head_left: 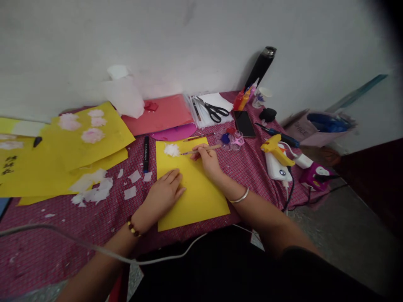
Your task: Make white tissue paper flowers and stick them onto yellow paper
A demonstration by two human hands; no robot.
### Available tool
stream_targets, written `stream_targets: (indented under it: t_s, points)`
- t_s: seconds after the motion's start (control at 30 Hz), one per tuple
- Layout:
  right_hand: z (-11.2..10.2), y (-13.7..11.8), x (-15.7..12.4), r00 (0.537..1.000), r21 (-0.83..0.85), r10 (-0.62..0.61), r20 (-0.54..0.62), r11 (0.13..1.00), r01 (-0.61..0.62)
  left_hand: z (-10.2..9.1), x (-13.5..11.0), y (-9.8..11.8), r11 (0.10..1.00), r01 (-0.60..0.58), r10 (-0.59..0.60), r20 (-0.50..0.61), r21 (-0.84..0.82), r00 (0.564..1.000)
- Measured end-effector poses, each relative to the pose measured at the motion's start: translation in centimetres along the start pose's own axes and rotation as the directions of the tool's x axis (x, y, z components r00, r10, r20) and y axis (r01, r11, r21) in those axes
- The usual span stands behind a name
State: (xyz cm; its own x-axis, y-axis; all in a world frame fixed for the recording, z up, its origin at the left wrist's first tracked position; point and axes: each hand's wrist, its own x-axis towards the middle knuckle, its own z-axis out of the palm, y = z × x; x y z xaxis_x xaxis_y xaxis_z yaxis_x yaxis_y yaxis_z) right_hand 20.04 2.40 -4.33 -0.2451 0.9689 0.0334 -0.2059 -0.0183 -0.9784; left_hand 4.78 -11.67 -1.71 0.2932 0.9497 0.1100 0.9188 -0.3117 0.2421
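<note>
A yellow paper sheet point(195, 197) lies on the red checked tablecloth point(78, 226) in front of me. My left hand point(165, 191) rests flat on the sheet's left edge, fingers stretched out. My right hand point(208, 161) is closed around a thin paintbrush point(204, 149), whose tip points left toward a small white tissue tuft point(171, 149) at the sheet's top left corner. A clear paint palette point(231, 139) with blue and pink paint sits just right of the brush handle.
Black marker point(146, 153), torn white tissue scraps point(94, 188), more yellow sheets with pink tufts point(90, 130), red paper point(163, 113), scissors point(215, 111), a phone point(244, 123), yellow glue gun point(275, 149), paint bottles point(245, 98), black flask point(261, 67). A white cable point(94, 247) crosses the near edge.
</note>
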Motion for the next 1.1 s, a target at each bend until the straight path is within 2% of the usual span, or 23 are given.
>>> stream_targets:
  t_s: [0.1, 0.2, 0.27, 0.33, 0.43, 0.53, 0.67, 0.8, 0.9, 1.0, 1.03, 1.1]
  points:
    - [0.1, -0.1, -0.1, 1.0, 0.026, 0.009, 0.029, 1.0, -0.009, -1.4, -2.4, -1.8, 0.996, 0.037, -0.039, -0.026, -0.086, 0.999]
    - [0.5, -0.2, -0.4, 0.996, 0.023, 0.004, 0.088, 1.0, -0.006, -3.2, -3.8, -5.0, 0.974, 0.217, -0.224, -0.118, -0.071, 0.967]
    - [0.8, -0.2, -0.5, 0.991, 0.015, 0.007, 0.134, 1.0, -0.009, -3.9, -3.9, -7.2, 0.955, 0.288, -0.295, -0.156, -0.064, 0.943]
    - [0.9, -0.3, -0.6, 0.985, 0.003, 0.012, 0.173, 1.0, -0.013, -4.1, -3.3, -8.8, 0.948, 0.308, -0.317, -0.123, -0.086, 0.941]
    - [0.8, -0.3, -0.6, 0.981, -0.004, 0.015, 0.194, 1.0, -0.015, -3.8, -2.2, -9.9, 0.95, 0.296, -0.301, -0.042, -0.094, 0.953]
    - [0.7, -0.3, -0.5, 0.98, -0.011, 0.023, 0.199, 1.0, -0.021, -3.7, -1.3, -10.3, 0.964, 0.25, -0.242, 0.088, -0.093, 0.966]
    - [0.7, -0.2, -0.5, 0.975, -0.028, 0.034, 0.22, 0.999, -0.028, -4.2, -0.4, -10.9, 0.956, 0.274, -0.238, 0.269, -0.104, 0.933]
    - [0.9, -0.2, -0.6, 0.97, -0.021, 0.03, 0.242, 0.999, -0.026, -4.4, 0.1, -10.7, 0.933, 0.341, -0.298, 0.282, -0.116, 0.912]
    - [0.9, -0.3, -0.6, 0.965, -0.016, 0.044, 0.257, 0.999, -0.041, -4.8, 0.1, -10.1, 0.896, 0.423, -0.365, 0.319, -0.134, 0.874]
    - [1.1, -0.6, -0.8, 0.964, 0.029, 0.031, 0.263, 0.999, -0.04, -5.7, 0.0, -9.1, 0.806, 0.507, -0.413, 0.323, -0.306, 0.851]
    - [1.1, -0.8, -0.9, 0.964, 0.06, 0.015, 0.267, 0.998, -0.032, -6.1, 0.0, -8.6, 0.745, 0.536, -0.45, 0.293, -0.397, 0.844]
    - [1.3, -1.2, -1.4, 0.958, 0.124, -0.026, 0.286, 0.992, -0.011, -6.5, 0.1, -7.6, 0.566, 0.561, -0.555, 0.225, -0.604, 0.801]
